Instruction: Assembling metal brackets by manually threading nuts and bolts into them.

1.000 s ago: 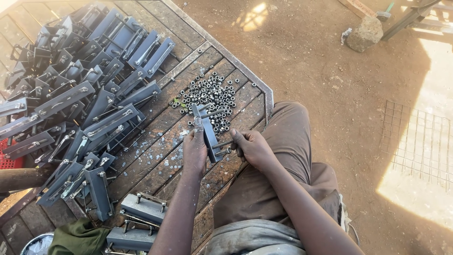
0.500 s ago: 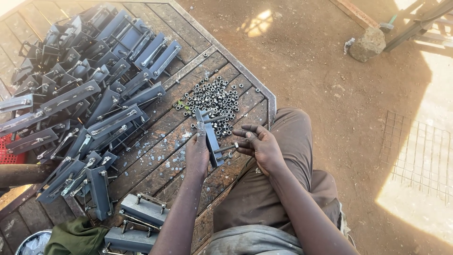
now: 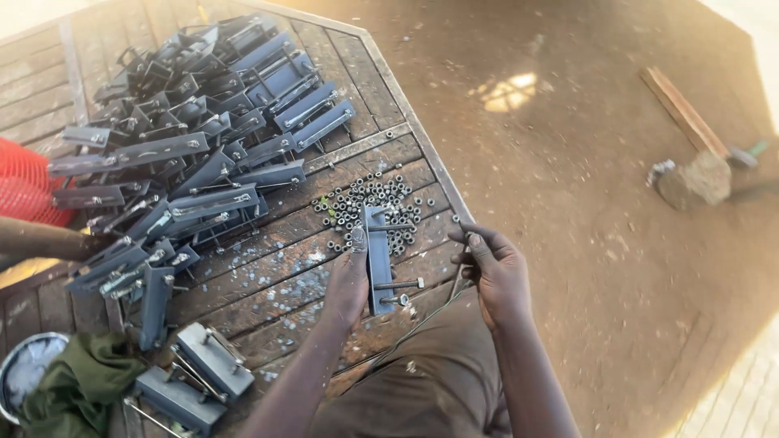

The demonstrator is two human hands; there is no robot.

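My left hand point(image 3: 347, 284) grips a grey metal bracket point(image 3: 377, 251) upright over the wooden platform; bolts stick out of the bracket's right side near its lower end. My right hand point(image 3: 493, 272) hovers just right of the bracket, fingers curled, apparently pinching something small that I cannot make out. A scatter of small metal nuts point(image 3: 375, 203) lies on the planks right behind the bracket.
A big heap of similar grey brackets point(image 3: 187, 138) covers the left of the wooden platform point(image 3: 276, 268). Two box-like metal parts point(image 3: 195, 377) lie near the front. A green cloth point(image 3: 77, 389), a red mesh item point(image 3: 24, 182) and another person's arm point(image 3: 40, 239) are at left. A stone point(image 3: 698, 180) sits on the dirt.
The view has shifted left and closer. My right hand has drawn away from the bracket toward the right; the left hand keeps hold of the bracket.
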